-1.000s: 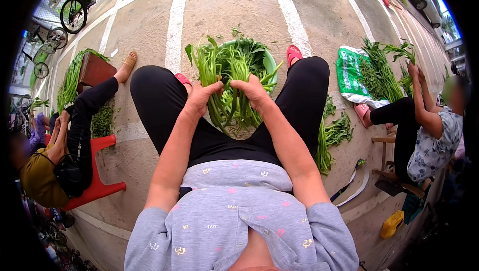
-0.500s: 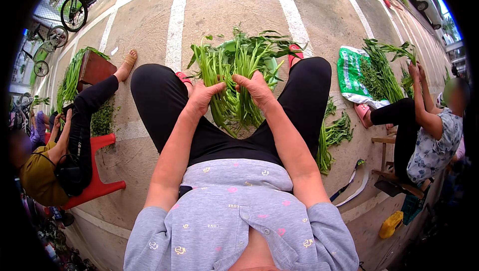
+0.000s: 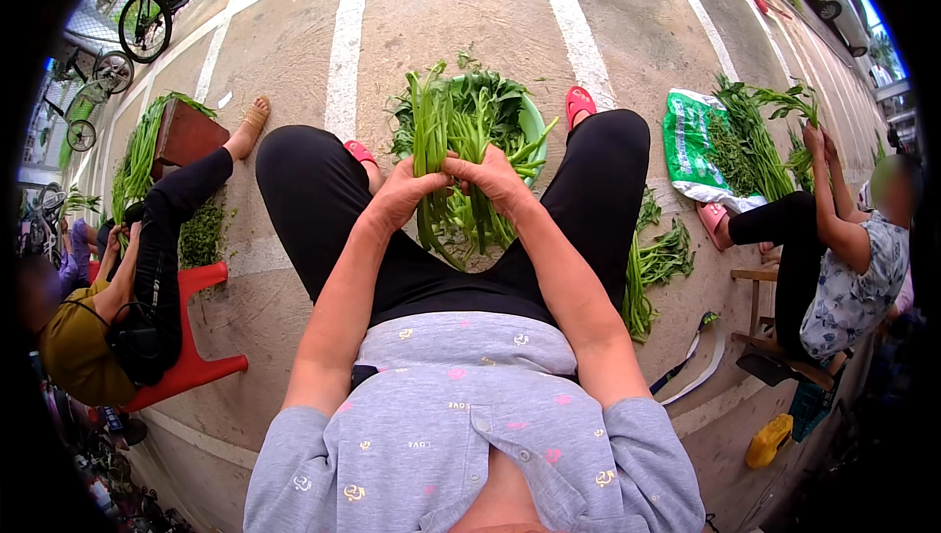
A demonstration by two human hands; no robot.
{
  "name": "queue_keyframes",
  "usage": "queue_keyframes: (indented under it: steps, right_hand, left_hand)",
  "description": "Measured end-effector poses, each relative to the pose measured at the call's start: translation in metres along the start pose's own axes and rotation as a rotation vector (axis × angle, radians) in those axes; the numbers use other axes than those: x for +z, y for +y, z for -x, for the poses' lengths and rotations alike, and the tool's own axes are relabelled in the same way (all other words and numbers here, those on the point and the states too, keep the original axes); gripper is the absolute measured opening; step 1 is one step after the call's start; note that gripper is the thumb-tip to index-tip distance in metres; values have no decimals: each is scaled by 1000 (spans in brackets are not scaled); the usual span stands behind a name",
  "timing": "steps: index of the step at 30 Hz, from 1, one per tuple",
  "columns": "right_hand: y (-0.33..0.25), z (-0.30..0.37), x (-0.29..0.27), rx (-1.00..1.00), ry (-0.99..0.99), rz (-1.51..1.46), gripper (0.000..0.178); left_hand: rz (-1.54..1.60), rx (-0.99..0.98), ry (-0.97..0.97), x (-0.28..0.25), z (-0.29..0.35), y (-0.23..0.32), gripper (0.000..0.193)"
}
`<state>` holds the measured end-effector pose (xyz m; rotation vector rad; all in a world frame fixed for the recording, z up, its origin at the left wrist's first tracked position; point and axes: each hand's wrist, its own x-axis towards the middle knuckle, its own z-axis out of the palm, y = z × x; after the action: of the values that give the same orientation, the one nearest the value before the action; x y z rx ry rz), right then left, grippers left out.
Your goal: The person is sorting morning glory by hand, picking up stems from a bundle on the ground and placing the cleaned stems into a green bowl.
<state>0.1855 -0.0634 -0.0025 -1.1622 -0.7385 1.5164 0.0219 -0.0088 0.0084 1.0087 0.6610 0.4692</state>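
Note:
Between my knees, my left hand is closed around a bunch of water spinach with long green stems standing up from the grip. My right hand meets it at the fingertips and grips more green stems, which run up and hang below the fingers. Just beyond both hands sits a light green basin filled with leafy greens. Loose stems and leaves lie on the ground under my hands, partly covered by them.
More water spinach lies beside my right knee. To the right, a seated person handles greens near a green and white sack. On the left, another person sits on a red stool by a brown box with greens.
My hands have drawn closer together. The stems, spread wide over the basin before, are now gathered into narrower upright bunches, and more of the basin shows.

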Motion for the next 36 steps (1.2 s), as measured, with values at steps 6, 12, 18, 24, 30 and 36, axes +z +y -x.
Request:
queue_keyframes:
  steps: [6, 12, 18, 24, 30, 36]
  right_hand:
    - [4, 3, 3, -7, 34, -61, 35]
    - [1, 4, 2, 19, -51, -24, 36]
    - [-4, 4, 1, 50, -11, -39, 32]
    - [2, -1, -6, 0, 333, -260, 15]
    - [-1, -7, -37, -180, 650, -324, 28]
    - [-8, 3, -5, 38, 179, -93, 40]
  left_hand:
    - [-22, 4, 68, 0, -2, -2, 37]
    - [-77, 41, 101, -4, -3, -8, 34]
    - [-93, -45, 91, -11, -5, -9, 29]
    - [110, -10, 288, -10, -5, -6, 28]
    - [230, 6, 452, -23, -10, -11, 29]
    - [9, -73, 119, -8, -5, -7, 35]
